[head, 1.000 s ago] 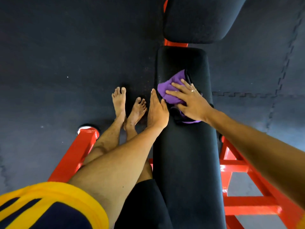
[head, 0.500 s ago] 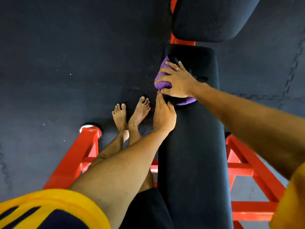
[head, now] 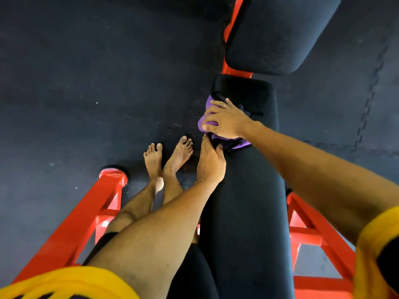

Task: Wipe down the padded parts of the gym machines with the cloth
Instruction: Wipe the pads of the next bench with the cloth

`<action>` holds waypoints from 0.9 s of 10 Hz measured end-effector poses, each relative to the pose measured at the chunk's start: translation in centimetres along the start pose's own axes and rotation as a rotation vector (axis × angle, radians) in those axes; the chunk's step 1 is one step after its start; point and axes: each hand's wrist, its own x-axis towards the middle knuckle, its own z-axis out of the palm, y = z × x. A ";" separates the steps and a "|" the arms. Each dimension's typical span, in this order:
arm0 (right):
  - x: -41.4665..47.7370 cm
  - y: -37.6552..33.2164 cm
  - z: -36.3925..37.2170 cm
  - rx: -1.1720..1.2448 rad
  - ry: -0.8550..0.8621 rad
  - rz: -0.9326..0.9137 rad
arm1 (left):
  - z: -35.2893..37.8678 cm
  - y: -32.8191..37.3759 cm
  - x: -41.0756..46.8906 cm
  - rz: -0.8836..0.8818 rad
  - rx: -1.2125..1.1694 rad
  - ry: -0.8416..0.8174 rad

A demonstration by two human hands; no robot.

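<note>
Gripping the purple cloth, the right hand has its fingers bent over the bunched fabric and its thumb tucked in along the near side, so it's clamped on the cloth, not lying flat. There's a ring on one finger. The cloth is mashed against the far end of the long black bench pad, right on its left edge, with a bit of purple poking out under the wrist.

Just below it, the left hand is laid along that same left edge. Its fingers are straight and together and point up at the cloth, the thumb sits on top of the pad, and it holds nothing.

Past the end of the long pad there's a second black pad, with a strip of the red steel frame between them. More red bars run down both sides. Two bare feet stand on the dark rubber floor mat left of the bench. Yellow sleeves show at the bottom corners.
</note>
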 end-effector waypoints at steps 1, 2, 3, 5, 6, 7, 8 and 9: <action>-0.1 0.4 0.4 0.057 0.070 0.085 | -0.1 -0.2 -1.0 -0.010 0.000 -0.023; 0.2 -0.2 1.3 0.118 0.140 0.151 | -0.3 -1.1 -1.5 -0.015 -0.025 -0.034; -0.1 -0.6 1.8 0.131 0.152 0.152 | -0.8 -1.3 -1.6 -0.007 -0.021 -0.045; -2.7 -2.7 3.2 0.138 0.182 0.106 | -3.0 -4.3 -1.3 0.038 0.134 -0.020; -4.9 -4.4 4.3 0.126 0.187 0.069 | -3.2 -9.6 0.7 0.093 0.180 0.055; -6.7 -5.7 5.0 0.105 0.179 0.048 | -1.6 -15.3 4.0 0.108 0.140 0.076; -9.4 -8.0 6.0 0.094 0.169 0.029 | -5.0 -9.5 -0.8 0.014 -0.011 -0.005; -10.8 -9.2 6.4 0.122 0.183 0.014 | -8.0 -3.6 -4.8 0.008 0.104 0.011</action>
